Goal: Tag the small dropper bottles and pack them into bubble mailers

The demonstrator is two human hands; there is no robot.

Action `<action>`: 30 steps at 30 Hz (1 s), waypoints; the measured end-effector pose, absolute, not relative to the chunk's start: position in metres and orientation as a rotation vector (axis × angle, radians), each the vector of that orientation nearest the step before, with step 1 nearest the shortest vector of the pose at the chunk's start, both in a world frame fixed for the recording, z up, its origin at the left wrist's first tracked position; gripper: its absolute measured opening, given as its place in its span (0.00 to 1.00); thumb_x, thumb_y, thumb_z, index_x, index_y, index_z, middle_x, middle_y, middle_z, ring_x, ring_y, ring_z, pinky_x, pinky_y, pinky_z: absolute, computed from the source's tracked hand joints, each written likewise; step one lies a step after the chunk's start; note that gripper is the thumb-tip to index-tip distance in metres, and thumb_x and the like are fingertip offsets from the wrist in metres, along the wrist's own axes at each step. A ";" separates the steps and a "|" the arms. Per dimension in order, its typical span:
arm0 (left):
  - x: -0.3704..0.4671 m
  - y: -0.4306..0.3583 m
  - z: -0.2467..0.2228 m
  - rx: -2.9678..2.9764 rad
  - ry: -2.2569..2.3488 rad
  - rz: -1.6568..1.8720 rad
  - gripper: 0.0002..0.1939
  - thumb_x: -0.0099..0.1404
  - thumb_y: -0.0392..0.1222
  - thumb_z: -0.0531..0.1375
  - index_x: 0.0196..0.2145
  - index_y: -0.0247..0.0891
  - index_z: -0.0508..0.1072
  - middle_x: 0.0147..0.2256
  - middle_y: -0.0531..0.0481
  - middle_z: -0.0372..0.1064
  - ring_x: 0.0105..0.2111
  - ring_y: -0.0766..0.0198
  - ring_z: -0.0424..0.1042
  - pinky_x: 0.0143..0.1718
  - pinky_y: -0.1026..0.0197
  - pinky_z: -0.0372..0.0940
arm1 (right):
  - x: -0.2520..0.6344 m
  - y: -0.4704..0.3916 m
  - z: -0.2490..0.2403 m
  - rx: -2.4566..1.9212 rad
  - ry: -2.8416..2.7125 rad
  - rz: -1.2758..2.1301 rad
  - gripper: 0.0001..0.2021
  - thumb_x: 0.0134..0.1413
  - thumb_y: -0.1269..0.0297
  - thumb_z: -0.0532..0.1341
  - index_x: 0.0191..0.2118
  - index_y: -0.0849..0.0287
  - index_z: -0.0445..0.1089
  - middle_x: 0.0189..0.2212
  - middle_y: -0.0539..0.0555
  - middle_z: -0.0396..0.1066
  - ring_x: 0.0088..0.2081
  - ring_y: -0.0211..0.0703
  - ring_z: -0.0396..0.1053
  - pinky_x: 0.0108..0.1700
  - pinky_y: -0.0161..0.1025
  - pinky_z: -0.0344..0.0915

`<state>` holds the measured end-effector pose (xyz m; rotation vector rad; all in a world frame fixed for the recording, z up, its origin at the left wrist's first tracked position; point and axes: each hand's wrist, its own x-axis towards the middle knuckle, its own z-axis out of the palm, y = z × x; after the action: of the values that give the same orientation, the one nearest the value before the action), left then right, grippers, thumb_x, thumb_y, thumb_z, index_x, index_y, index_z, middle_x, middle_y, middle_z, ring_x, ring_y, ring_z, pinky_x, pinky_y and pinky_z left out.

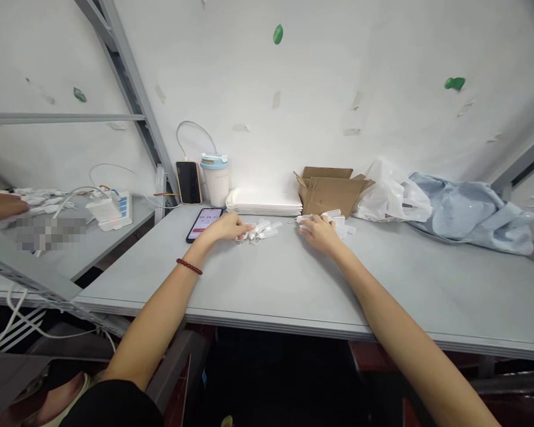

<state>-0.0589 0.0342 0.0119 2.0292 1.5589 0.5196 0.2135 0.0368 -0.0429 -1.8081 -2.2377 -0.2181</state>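
Right hand (320, 234) on apparently small white items (339, 220).

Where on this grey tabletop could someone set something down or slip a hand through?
Bare tabletop lies between the forearms, from the small white pieces to the front edge, and right of the right forearm, before the blue cloth. It is crowded around both hands and along the wall: cup, white stack, cardboard box, plastic bag.

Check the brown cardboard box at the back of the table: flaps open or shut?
Open: the brown cardboard box has flaps sticking up and outward at its top.
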 end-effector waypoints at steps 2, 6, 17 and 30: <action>-0.058 0.035 0.012 1.992 1.569 0.545 0.20 0.56 0.49 0.60 0.12 0.36 0.70 0.13 0.50 0.66 0.15 0.68 0.61 0.20 0.66 0.54 | 0.213 0.037 -0.042 -1.785 -2.207 -0.209 0.17 0.61 0.64 0.49 0.50 0.53 0.69 0.48 0.63 0.66 0.50 0.58 0.59 0.46 0.52 0.56; -0.056 0.038 0.008 1.930 1.560 0.606 0.18 0.58 0.47 0.59 0.15 0.35 0.70 0.19 0.47 0.71 0.16 0.69 0.63 0.22 0.66 0.58 | 0.211 0.037 -0.038 -1.642 -2.078 -0.120 0.16 0.59 0.68 0.49 0.46 0.55 0.72 0.42 0.61 0.71 0.48 0.55 0.62 0.45 0.48 0.56; -0.045 0.041 -0.005 1.905 1.329 0.758 0.13 0.60 0.47 0.57 0.30 0.33 0.71 0.23 0.48 0.72 0.17 0.71 0.63 0.16 0.69 0.54 | 0.199 0.020 -0.019 -1.264 -1.661 0.586 0.18 0.53 0.57 0.54 0.43 0.61 0.73 0.26 0.53 0.73 0.23 0.37 0.62 0.28 0.35 0.57; -0.035 0.034 -0.006 1.907 1.184 0.756 0.18 0.60 0.51 0.57 0.39 0.33 0.71 0.23 0.50 0.70 0.18 0.72 0.62 0.17 0.70 0.53 | 0.192 0.013 -0.013 -1.153 -1.574 0.814 0.20 0.49 0.50 0.58 0.40 0.61 0.73 0.22 0.51 0.69 0.19 0.31 0.51 0.23 0.33 0.49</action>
<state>-0.0346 0.0343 -0.0063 1.9070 1.1839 0.7560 0.1924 0.0133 -0.0129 -1.1526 -1.5741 0.8141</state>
